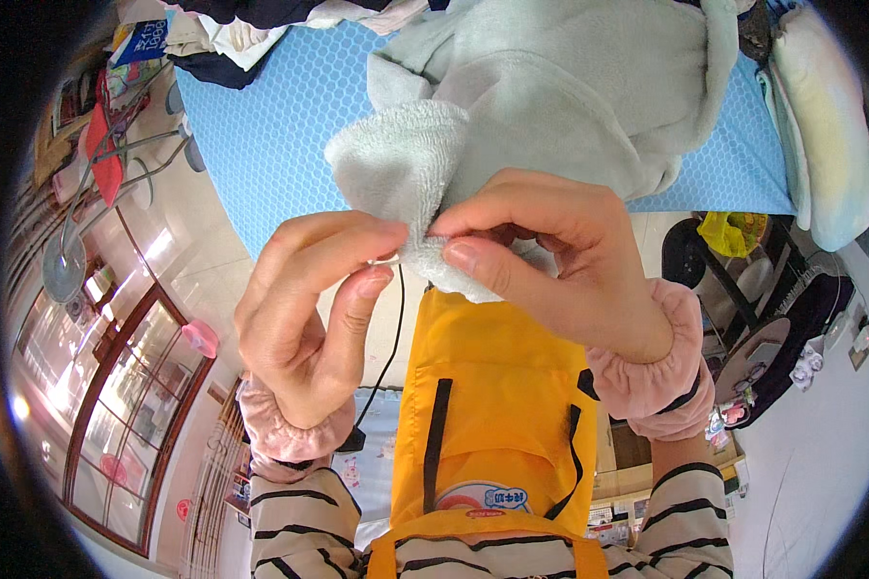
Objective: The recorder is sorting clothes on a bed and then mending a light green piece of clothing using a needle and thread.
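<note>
A pale grey-green fleece garment (550,108) lies spread in front of me, and a narrow end of it (402,155) is raised towards my hands. Thumb and forefinger of my right hand (550,260) pinch the fabric near its lower edge. My left hand (318,304) is just to the left, fingertips almost touching the cloth. Between its thumb and forefinger sits a small white item (384,260), mostly hidden and too small to identify. The right hand's other fingers are curled behind the fabric.
The garment rests on a blue honeycomb-patterned surface (275,130). Other clothes (224,43) are piled at its far left, and a pastel rolled textile (822,130) lies at its right end. A yellow apron (492,405) covers my front. A black cable (391,347) hangs below my left hand.
</note>
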`<state>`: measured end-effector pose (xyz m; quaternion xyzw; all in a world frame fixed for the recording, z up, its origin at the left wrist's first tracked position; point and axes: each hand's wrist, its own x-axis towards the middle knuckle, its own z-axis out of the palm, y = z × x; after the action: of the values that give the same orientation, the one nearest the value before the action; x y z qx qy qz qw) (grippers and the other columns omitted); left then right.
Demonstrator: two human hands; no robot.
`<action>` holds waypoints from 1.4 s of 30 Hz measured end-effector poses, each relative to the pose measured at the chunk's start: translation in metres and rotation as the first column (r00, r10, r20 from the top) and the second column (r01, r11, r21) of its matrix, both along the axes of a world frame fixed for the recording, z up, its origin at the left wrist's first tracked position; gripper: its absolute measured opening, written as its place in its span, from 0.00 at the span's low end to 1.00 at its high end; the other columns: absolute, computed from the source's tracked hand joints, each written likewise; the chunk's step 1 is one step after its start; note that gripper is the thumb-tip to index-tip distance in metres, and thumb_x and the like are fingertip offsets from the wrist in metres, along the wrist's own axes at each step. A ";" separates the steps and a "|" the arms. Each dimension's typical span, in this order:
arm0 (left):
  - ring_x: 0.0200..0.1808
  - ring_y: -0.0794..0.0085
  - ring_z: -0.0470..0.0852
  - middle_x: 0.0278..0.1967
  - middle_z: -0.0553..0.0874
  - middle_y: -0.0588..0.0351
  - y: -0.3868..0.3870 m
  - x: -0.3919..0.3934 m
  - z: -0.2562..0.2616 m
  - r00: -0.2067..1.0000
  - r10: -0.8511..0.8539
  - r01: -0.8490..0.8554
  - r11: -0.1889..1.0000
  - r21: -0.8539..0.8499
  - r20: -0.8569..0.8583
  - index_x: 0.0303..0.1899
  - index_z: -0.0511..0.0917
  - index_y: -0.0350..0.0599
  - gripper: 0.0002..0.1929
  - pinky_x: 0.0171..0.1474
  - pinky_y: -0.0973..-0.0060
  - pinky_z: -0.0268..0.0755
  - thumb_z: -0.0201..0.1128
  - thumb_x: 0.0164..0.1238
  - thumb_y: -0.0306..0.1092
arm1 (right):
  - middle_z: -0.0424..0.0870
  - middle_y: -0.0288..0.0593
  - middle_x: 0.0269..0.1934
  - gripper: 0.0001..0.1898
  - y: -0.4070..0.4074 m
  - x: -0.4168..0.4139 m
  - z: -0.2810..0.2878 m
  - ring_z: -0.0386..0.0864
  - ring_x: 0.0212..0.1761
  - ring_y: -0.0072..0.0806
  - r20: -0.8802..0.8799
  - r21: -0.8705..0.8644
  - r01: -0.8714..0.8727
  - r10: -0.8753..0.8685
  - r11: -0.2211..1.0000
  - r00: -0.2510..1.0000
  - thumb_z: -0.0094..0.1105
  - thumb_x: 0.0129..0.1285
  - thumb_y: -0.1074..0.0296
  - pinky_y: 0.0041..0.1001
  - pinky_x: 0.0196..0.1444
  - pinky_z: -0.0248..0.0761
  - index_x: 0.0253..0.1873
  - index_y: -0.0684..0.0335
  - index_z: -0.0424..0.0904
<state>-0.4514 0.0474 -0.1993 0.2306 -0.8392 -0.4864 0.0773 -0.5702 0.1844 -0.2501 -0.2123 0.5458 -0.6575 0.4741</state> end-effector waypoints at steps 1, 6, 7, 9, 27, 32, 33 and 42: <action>0.33 0.71 0.77 0.33 0.80 0.50 -0.001 0.000 0.000 1.000 -0.001 0.001 1.000 0.000 0.000 0.38 0.77 0.32 0.07 0.37 0.81 0.69 0.59 0.58 0.22 | 0.77 0.38 0.26 0.04 0.000 0.000 0.001 0.73 0.25 0.18 -0.074 0.006 0.003 -0.002 1.000 0.997 0.59 0.56 0.76 0.16 0.27 0.65 0.37 0.66 0.78; 0.27 0.79 0.70 0.31 0.74 0.57 -0.002 -0.003 -0.008 0.986 0.128 -0.169 0.778 0.605 0.111 0.35 0.73 0.36 0.08 0.30 0.84 0.63 0.50 0.69 0.30 | 0.76 0.40 0.28 0.04 -0.001 -0.001 0.002 0.73 0.26 0.22 -0.210 -0.049 -0.041 0.030 0.998 0.977 0.57 0.55 0.78 0.18 0.27 0.64 0.37 0.66 0.77; 0.26 0.80 0.69 0.31 0.73 0.58 -0.003 -0.004 -0.010 0.976 0.154 -0.217 0.632 0.744 0.154 0.35 0.72 0.37 0.09 0.29 0.84 0.63 0.48 0.71 0.32 | 0.77 0.39 0.29 0.05 0.000 -0.003 0.004 0.72 0.28 0.21 -0.188 -0.042 -0.069 0.060 0.997 0.980 0.55 0.56 0.81 0.18 0.30 0.63 0.37 0.67 0.78; 0.26 0.81 0.67 0.28 0.70 0.60 -0.003 -0.005 -0.012 0.971 0.154 -0.240 0.548 0.801 0.185 0.35 0.70 0.37 0.12 0.27 0.85 0.61 0.45 0.73 0.36 | 0.76 0.39 0.28 0.05 -0.001 -0.006 0.006 0.72 0.28 0.21 -0.201 -0.040 -0.087 0.078 0.995 0.977 0.55 0.56 0.81 0.18 0.29 0.62 0.37 0.67 0.78; 0.36 0.71 0.79 0.36 0.81 0.47 0.008 -0.008 0.015 0.984 0.154 -0.175 0.934 0.312 0.090 0.39 0.78 0.31 0.09 0.38 0.79 0.71 0.55 0.56 0.14 | 0.77 0.33 0.33 0.05 0.001 0.006 0.007 0.72 0.36 0.13 0.306 0.146 0.213 -0.249 0.966 0.919 0.56 0.61 0.76 0.13 0.36 0.65 0.41 0.68 0.76; 0.28 0.75 0.79 0.31 0.83 0.50 0.018 -0.020 0.004 0.990 0.133 -0.136 0.989 0.058 0.056 0.35 0.80 0.33 0.10 0.32 0.83 0.70 0.63 0.49 0.15 | 0.77 0.34 0.35 0.05 -0.002 0.012 0.012 0.71 0.38 0.13 0.243 0.154 0.211 -0.244 0.965 0.939 0.55 0.61 0.78 0.13 0.40 0.64 0.42 0.69 0.75; 0.28 0.75 0.79 0.31 0.83 0.50 0.018 -0.021 0.005 0.989 0.134 -0.137 0.989 0.057 0.056 0.35 0.80 0.33 0.10 0.32 0.83 0.70 0.63 0.49 0.15 | 0.76 0.33 0.35 0.05 -0.002 0.013 0.013 0.70 0.36 0.12 0.224 0.161 0.216 -0.249 0.963 0.942 0.55 0.61 0.78 0.12 0.39 0.63 0.42 0.69 0.75; 0.32 0.76 0.81 0.30 0.84 0.52 0.026 -0.022 0.006 0.948 0.263 -0.288 0.949 0.129 0.181 0.35 0.81 0.33 0.09 0.36 0.82 0.72 0.64 0.51 0.16 | 0.78 0.35 0.30 0.03 -0.006 0.024 0.009 0.75 0.31 0.14 0.160 0.128 0.376 -0.393 0.918 0.906 0.58 0.59 0.76 0.14 0.32 0.67 0.36 0.67 0.75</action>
<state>-0.4739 0.0737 -0.1936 0.3898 -0.7620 -0.5138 0.0584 -0.5467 0.1783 -0.2407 -0.0169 0.5618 -0.7280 0.3926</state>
